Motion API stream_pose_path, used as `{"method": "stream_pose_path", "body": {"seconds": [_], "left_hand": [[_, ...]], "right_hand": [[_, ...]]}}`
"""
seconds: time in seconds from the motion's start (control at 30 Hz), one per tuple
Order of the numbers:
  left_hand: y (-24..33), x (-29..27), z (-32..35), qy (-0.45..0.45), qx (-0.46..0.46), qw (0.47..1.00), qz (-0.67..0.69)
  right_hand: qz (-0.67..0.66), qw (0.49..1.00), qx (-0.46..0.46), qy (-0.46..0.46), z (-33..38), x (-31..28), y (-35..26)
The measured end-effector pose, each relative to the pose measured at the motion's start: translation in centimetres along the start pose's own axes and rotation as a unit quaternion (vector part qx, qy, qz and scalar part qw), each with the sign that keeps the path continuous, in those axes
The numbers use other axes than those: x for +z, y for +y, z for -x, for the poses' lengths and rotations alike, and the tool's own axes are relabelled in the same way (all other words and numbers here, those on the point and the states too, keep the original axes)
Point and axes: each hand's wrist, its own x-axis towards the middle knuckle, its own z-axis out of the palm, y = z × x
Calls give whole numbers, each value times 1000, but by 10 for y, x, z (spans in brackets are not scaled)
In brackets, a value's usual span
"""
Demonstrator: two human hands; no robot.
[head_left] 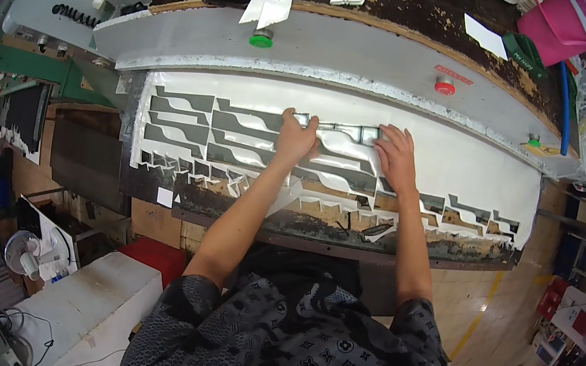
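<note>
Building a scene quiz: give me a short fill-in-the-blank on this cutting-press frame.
1. Both hands rest on a long metal ___.
2. The cutter lies on a ___ sheet full of cut-out holes.
3. The round button on the press beam above the right hand is ___.
4. The button above the left hand is ___.

Missing: cutter; white; red; green

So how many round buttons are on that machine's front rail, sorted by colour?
Green buttons: 2, one at the left and one at the far right.
Red buttons: 1.
Total: 3 on the grey rail.
</note>
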Motion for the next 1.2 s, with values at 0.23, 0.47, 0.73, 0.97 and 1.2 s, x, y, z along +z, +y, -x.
{"method": "stream_pose_path", "body": {"seconds": [0.23, 0.47, 0.73, 0.97, 1.2], "left_hand": [[-17, -52, -9, 59, 328, 888, -317], [-54, -43, -18, 71, 420, 853, -302], [-65, -40, -26, 53, 367, 889, -267], [-71, -40, -28, 92, 383, 884, -254], [-70, -40, -28, 79, 395, 873, -274]], "right_hand": [[-64, 992, 101, 32, 5, 14, -19], [-111, 981, 155, 35, 25, 20, -28], [-74, 986, 145, 40, 28, 22, -30], [-59, 985, 150, 63, 35, 30, -34], [-119, 980, 139, 73, 32, 15, -38]]}}
